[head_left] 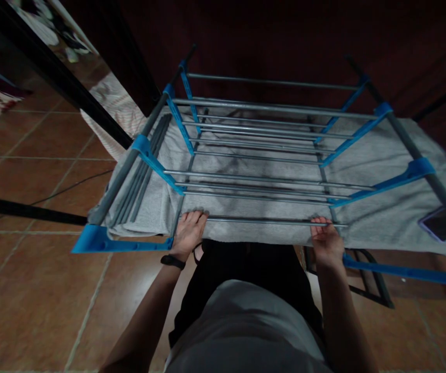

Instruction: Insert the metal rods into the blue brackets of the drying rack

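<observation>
A thin grey metal rod (258, 221) runs level across the near side of a partly built rack. My left hand (192, 230), a dark band on its wrist, is closed around the rod's left end, by the rack's near left corner. Fingers of my right hand (326, 238) curl around the rod near its other end, which sticks out a little past them. Grey tubes form the frame, with blue plastic brackets (161, 171) carrying several crossing rods (262, 178). The rack rests on a grey cloth (246, 207).
Several loose grey tubes (139, 181) lie together on the cloth at left. A phone (443, 224) lies on the right side. Black metal bars (52, 67) cross the left, above a tiled floor (32, 290) with a thin cable (75, 184). A dark red surface stands behind.
</observation>
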Tool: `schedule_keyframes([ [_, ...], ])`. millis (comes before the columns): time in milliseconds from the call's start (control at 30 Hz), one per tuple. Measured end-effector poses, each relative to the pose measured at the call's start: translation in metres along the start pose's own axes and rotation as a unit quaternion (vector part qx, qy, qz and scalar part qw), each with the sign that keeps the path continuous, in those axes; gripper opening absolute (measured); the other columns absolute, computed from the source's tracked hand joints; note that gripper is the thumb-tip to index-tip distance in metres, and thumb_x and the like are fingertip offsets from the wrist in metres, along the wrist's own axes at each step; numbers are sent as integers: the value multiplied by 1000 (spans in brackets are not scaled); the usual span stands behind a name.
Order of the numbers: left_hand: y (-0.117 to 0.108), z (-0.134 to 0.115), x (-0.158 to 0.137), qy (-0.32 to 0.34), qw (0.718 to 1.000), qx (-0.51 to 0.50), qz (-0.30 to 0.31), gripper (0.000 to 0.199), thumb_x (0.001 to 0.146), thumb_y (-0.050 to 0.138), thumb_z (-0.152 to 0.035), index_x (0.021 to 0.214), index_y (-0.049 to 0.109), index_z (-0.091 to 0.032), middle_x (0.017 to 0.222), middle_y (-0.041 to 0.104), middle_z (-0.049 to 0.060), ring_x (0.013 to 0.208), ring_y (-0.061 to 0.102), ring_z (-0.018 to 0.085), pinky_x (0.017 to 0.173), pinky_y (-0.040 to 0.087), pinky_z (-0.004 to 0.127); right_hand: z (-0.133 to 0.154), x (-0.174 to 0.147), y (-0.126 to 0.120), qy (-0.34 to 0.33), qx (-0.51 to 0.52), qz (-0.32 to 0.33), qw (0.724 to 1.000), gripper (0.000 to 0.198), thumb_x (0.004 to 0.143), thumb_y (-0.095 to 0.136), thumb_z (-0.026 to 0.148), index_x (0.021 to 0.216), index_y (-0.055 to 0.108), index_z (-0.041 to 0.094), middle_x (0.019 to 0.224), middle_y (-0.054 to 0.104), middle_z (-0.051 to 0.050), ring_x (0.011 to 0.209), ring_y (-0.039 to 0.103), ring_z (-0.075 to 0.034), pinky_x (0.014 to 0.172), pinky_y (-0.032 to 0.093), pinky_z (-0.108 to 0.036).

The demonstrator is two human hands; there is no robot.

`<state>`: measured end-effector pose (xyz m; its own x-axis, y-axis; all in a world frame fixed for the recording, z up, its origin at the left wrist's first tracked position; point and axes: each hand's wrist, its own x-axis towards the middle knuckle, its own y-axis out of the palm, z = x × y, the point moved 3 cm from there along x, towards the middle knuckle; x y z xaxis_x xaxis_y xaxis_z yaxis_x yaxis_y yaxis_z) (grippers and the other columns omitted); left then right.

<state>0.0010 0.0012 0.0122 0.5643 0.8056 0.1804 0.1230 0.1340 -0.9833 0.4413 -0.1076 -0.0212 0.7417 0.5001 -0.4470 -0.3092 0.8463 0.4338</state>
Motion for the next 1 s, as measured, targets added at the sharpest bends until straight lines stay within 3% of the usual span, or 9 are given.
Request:
schedule_keyframes([
  [233,-9,-6,4,6,998,4,55,54,84,56,-12,138,55,-17,124,62,16,113,55,31,96,41,43,1,1,-2,-2,15,8,1000,15,85,54,11,89,62,22,100,68,0,95,69,-9,103,54,-29],
  [467,-5,-2,4,10,997,-11,76,63,80,62,-15,142,50,-20,126,60,15,115,54,30,98,40,43,-1,7,-5,1,5,27,1000,2,89,63,20,87,62,21,96,68,0,90,70,-8,96,57,-25],
  [700,1,1,6,35,996,17,74,62,81,53,-9,141,49,-21,123,61,13,112,55,28,94,41,42,0,4,-2,1,6,52,999,4,88,67,18,87,63,18,90,67,2,84,68,-7,97,55,-24],
  [1000,-2,1,9,35,997,23,59,48,88,49,-12,135,51,-17,119,62,12,107,54,28,92,39,40,-2,6,-6,-6,6,11,1000,14,84,73,21,81,60,20,85,68,3,84,69,-9,96,56,-30],
])
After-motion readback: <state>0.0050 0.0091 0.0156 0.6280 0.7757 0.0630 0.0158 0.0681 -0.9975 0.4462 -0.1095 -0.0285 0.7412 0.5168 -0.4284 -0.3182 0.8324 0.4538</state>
